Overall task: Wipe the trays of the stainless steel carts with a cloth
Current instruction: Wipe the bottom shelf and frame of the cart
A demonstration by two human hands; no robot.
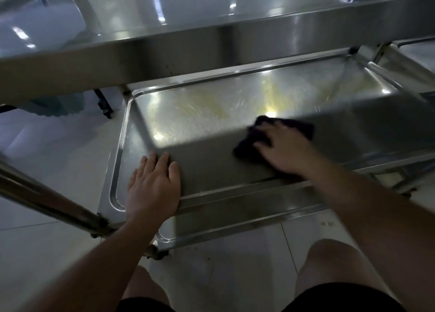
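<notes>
Wiping in progress: right hand (286, 147) presses dark cloth (249, 147) on lower tray (188, 114); left hand (153, 184) flat, fingers released, at near edge. Next: stroke toward yellowish far area.

right hand (284, 147) covers most of dark cloth (256, 147). upper tray (211, 43) hides far rim of lower tray (188, 100). cart's right end cut off by frame edge.

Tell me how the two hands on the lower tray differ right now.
The right hand presses a dark cloth onto the lower tray; the left hand holds nothing. The left hand lies flat at the tray's near rim, fingers together; the right hand sits farther in, fingers spread over the cloth. Both rest palm down on the same tray.
</notes>
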